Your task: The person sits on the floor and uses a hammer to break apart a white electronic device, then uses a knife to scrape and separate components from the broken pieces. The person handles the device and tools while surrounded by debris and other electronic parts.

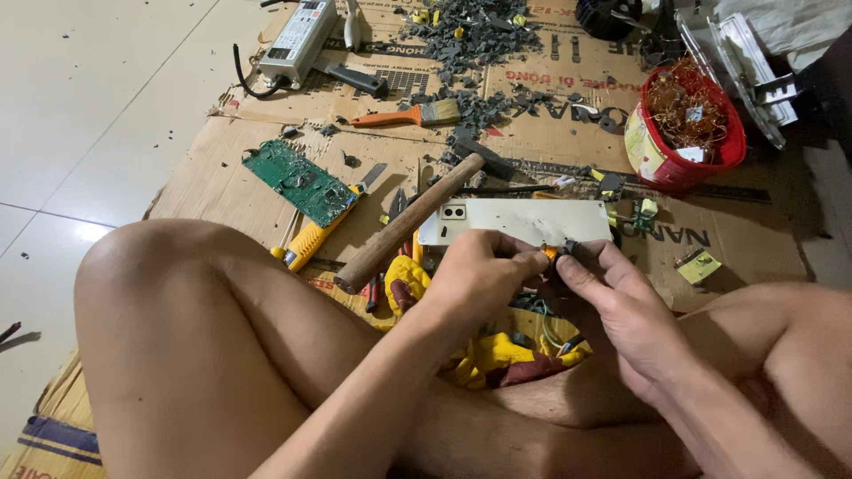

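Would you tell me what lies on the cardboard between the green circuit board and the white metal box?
In the head view, a wooden-handled hammer lies slanted between the green circuit board and the white metal box, with a yellow-handled tool at the board's near edge.

A makeshift floor workshop: flattened cardboard (550, 133) on tiles, hammer (417, 213), circuit board (300, 181), black scrap bits (470, 35).

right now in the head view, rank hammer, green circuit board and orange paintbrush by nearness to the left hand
From the left hand:
1. Hammer, handle lying just up-left of it.
2. Green circuit board, farther left on the cardboard.
3. Orange paintbrush, well beyond, toward the top.
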